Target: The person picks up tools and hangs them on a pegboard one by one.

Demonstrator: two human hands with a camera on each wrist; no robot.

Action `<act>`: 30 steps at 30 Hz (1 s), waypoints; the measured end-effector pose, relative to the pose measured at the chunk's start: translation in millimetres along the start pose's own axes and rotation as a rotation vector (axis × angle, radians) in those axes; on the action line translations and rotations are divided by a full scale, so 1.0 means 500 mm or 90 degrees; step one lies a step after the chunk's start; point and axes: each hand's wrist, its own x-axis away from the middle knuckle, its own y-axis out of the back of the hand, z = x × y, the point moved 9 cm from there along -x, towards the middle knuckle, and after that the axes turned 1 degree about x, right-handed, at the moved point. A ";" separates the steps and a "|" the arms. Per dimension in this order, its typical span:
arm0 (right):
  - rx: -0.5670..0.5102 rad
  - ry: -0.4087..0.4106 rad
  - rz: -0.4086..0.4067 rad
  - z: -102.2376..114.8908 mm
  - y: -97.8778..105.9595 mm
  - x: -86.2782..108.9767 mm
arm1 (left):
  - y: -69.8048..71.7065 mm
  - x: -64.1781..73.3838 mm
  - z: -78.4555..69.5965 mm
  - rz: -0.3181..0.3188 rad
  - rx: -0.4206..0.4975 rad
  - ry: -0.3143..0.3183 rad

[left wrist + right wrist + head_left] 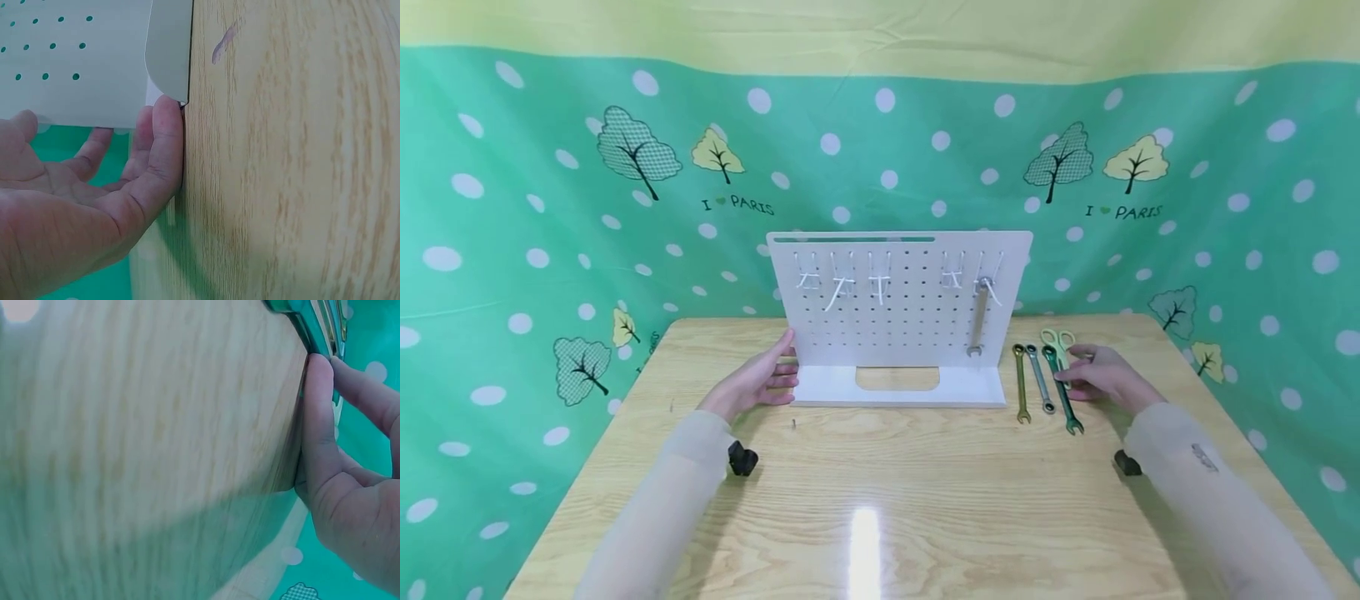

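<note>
Light wood grain covers the table [925, 467], where the nearest tool, a dark green combination wrench [1070, 408], lies right of the pegboard stand. The right hand [1103, 379] has its fingertips at the wrench's shaft, close together; I cannot tell whether they pinch it yet. The left hand [756, 379], fingers extended and loosely spread, touches the left edge of the white pegboard [887, 333] without gripping it. Just left of the green wrench lie a silver wrench [1040, 379] and a gold wrench [1022, 383]; slightly beyond are pale-green-handled scissors [1060, 347]. One wrench [980, 315] hangs on the rightmost hook. Picking up the green wrench seems the step in hand; next probably calls for a firm pinch and a lift clear of the scissors. Behind hangs a dotted green curtain [917, 183].
</note>
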 end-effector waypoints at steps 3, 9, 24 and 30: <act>-0.003 -0.012 -0.004 -0.002 0.001 -0.003 | 0.002 -0.001 0.001 -0.002 0.002 0.002; -0.020 -0.030 -0.017 -0.007 0.007 -0.005 | 0.000 -0.004 0.001 0.003 0.006 0.000; -0.016 -0.033 -0.011 -0.007 0.002 -0.006 | -0.003 0.003 -0.003 0.001 0.002 0.009; -0.016 -0.030 0.018 0.006 0.003 -0.006 | 0.000 0.004 -0.002 0.006 0.006 0.003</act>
